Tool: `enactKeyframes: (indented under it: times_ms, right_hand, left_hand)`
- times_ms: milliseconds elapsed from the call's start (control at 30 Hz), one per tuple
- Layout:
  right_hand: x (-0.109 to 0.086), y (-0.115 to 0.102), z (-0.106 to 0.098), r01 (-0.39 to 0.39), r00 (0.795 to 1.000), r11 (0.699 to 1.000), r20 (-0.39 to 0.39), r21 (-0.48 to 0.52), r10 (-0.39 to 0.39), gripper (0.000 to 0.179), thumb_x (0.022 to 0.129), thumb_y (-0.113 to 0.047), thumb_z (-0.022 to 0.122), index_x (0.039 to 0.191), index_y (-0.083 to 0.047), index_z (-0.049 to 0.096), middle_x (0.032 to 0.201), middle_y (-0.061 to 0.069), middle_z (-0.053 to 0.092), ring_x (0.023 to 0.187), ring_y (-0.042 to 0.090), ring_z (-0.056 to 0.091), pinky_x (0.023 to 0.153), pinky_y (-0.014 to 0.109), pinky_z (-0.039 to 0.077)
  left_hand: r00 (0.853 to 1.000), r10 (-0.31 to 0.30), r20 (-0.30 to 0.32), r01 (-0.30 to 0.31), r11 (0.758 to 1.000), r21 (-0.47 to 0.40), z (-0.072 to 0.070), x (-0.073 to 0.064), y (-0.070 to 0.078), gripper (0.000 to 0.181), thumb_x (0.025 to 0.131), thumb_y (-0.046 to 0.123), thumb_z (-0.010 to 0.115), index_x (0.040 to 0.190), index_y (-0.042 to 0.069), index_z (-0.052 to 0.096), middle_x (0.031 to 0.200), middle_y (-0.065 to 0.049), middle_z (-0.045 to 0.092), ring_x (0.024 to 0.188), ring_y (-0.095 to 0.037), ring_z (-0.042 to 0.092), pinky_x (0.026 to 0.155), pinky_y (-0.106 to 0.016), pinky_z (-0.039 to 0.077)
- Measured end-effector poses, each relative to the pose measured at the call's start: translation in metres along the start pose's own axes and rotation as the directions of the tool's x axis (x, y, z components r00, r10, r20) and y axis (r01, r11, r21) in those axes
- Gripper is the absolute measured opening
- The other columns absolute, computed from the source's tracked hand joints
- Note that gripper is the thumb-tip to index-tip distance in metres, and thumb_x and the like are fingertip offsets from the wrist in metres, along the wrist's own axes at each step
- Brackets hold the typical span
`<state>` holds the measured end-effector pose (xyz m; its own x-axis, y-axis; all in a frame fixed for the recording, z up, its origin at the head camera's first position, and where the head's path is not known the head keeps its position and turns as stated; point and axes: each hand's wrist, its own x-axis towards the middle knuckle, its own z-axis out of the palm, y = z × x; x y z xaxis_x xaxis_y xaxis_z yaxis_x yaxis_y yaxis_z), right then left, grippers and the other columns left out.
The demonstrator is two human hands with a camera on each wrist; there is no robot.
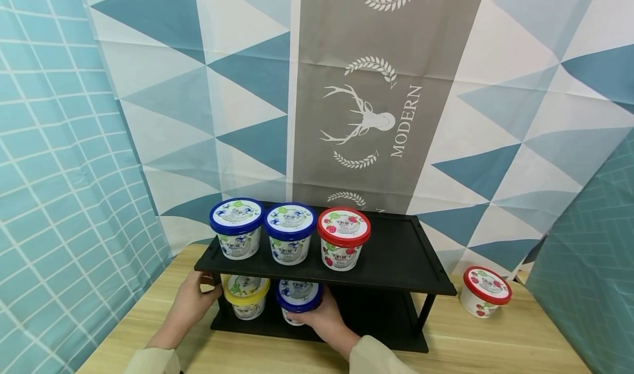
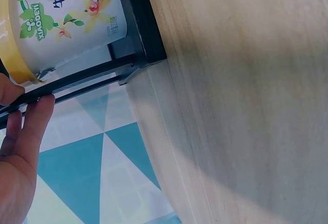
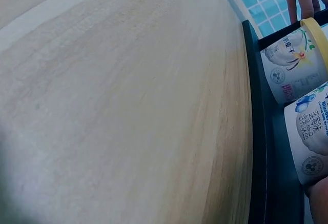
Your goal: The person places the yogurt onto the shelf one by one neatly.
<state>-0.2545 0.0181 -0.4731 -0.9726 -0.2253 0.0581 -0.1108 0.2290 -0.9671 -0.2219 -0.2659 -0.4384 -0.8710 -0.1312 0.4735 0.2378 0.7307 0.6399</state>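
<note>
A two-tier black rack [image 1: 391,253] stands on the wooden table. My left hand [image 1: 190,303] pinches its left upright; the left wrist view shows the thumb on one side of the black bar [image 2: 92,75] and fingers on the other. On the lower tier, my right hand [image 1: 324,318] grips a blue-lidded tub [image 1: 299,294] from its right side. Just left of that tub is a yellow-lidded tub [image 1: 246,297], marked with vanilla flowers in the left wrist view. The right wrist view shows blueberries on the gripped tub's label [image 3: 310,126], with only part of my hand visible.
Two blue-lidded tubs [image 1: 238,228] [image 1: 290,234] and a red-lidded tub [image 1: 343,237] line the upper tier from the left. Another red-lidded tub [image 1: 485,291] sits on the table [image 1: 475,341] right of the rack. Patterned cloth [image 1: 247,88] hangs behind.
</note>
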Motion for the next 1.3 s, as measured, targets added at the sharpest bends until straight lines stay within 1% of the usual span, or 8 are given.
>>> enactKeyframes:
  times_ms: [233, 667, 867, 1067, 1300]
  right_hand:
    - [0.002, 0.004, 0.006, 0.008, 1.0, 1.0, -0.024, -0.028, -0.009, 0.101, 0.059, -0.027, 0.089, 0.14, -0.005, 0.032, 0.13, 0.014, 0.052, 0.119, 0.034, 0.051, 0.1, 0.051, 0.044]
    - [0.004, 0.005, 0.013, -0.01, 0.999, 0.999, -0.034, -0.038, 0.009, 0.103, 0.059, -0.03, 0.089, 0.141, -0.004, 0.031, 0.131, 0.015, 0.051, 0.119, 0.034, 0.051, 0.099, 0.051, 0.044]
    - [0.005, 0.005, 0.015, -0.007, 0.999, 0.999, -0.034, -0.032, 0.006, 0.102, 0.06, -0.029, 0.089, 0.141, -0.005, 0.032, 0.131, 0.014, 0.052, 0.119, 0.034, 0.051, 0.099, 0.051, 0.044]
    - [0.006, 0.006, 0.019, -0.003, 0.999, 1.0, -0.042, -0.008, 0.003, 0.101, 0.06, -0.029, 0.089, 0.141, -0.007, 0.032, 0.131, 0.011, 0.052, 0.119, 0.032, 0.051, 0.099, 0.049, 0.044]
    - [0.009, 0.011, 0.021, -0.013, 0.999, 1.0, -0.042, -0.011, 0.013, 0.102, 0.06, -0.032, 0.088, 0.14, -0.005, 0.032, 0.131, 0.013, 0.052, 0.119, 0.032, 0.051, 0.099, 0.05, 0.044]
  left_hand:
    - [1.0, 0.006, -0.006, -0.006, 1.0, 0.003, 0.0, 0.0, 0.0, 0.04, 0.076, -0.009, 0.064, 0.112, 0.003, 0.052, 0.093, -0.015, 0.057, 0.083, -0.029, 0.062, 0.063, -0.032, 0.053]
    - [1.0, 0.007, -0.002, -0.008, 1.0, -0.007, 0.001, 0.0, 0.001, 0.038, 0.076, -0.01, 0.064, 0.111, 0.001, 0.052, 0.093, -0.016, 0.057, 0.083, -0.03, 0.062, 0.064, -0.034, 0.054]
    - [1.0, -0.002, 0.004, 0.002, 1.0, -0.013, 0.0, 0.0, 0.001, 0.039, 0.076, -0.01, 0.063, 0.111, 0.002, 0.052, 0.094, -0.017, 0.056, 0.084, -0.03, 0.062, 0.065, -0.036, 0.054]
    - [1.0, 0.005, 0.0, -0.005, 1.0, -0.012, 0.0, 0.0, 0.0, 0.038, 0.076, -0.011, 0.064, 0.11, 0.002, 0.052, 0.094, -0.016, 0.056, 0.083, -0.03, 0.062, 0.065, -0.036, 0.054]
    - [1.0, 0.01, -0.004, -0.01, 1.0, 0.0, 0.0, 0.001, 0.001, 0.039, 0.075, -0.01, 0.064, 0.111, 0.002, 0.052, 0.093, -0.016, 0.057, 0.082, -0.029, 0.062, 0.064, -0.034, 0.054]
